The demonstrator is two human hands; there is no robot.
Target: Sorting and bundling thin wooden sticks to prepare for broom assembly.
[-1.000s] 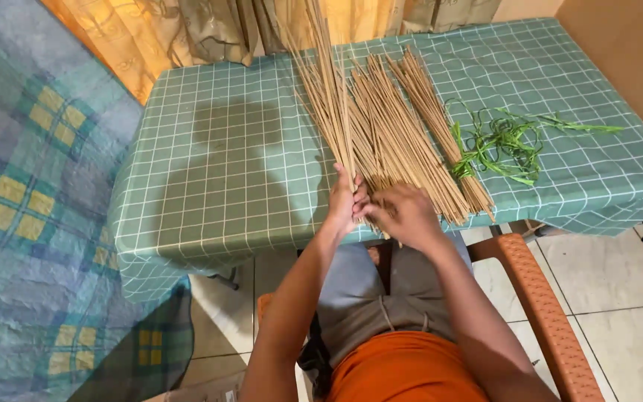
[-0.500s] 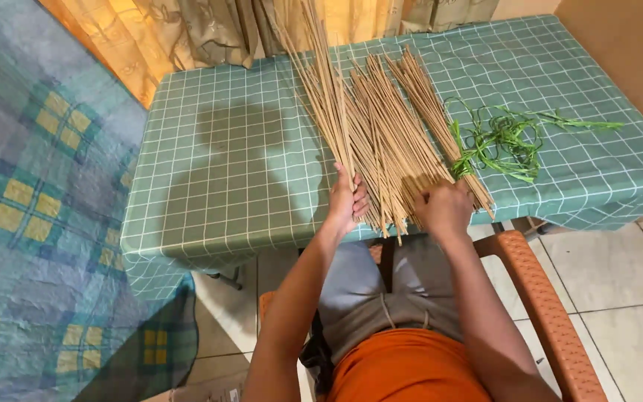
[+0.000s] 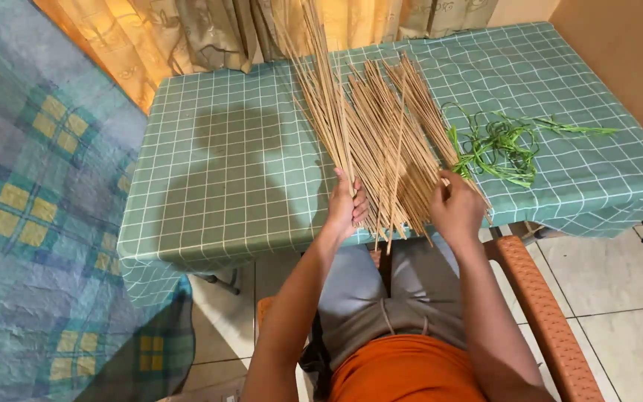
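Head view: bundle of long tan sticks (image 3: 377, 141) lies fanned across the green checked tablecloth (image 3: 240, 171), centre of frame, near ends overhanging the table edge toward the lap. Left hand (image 3: 347, 208) is closed around a gathered sheaf at the left side of the fan; that sheaf rises steeply toward the top of the frame. Right hand (image 3: 455, 208), a second ago pressed close beside the left at the stick ends, now sits apart at the right side of the fan, fingers curled on a few sticks. The pile looks split into a held sheaf and a loose remainder, so sorting seems under way. Green leaf strips (image 3: 500, 141) lie just right of the sticks. Orange chair arm (image 3: 537, 313) lower right; curtain (image 3: 210, 30) along the top. Sheaf tips run out of frame. Right fingertips are hidden behind the hand, so how many sticks they pinch I cannot tell.
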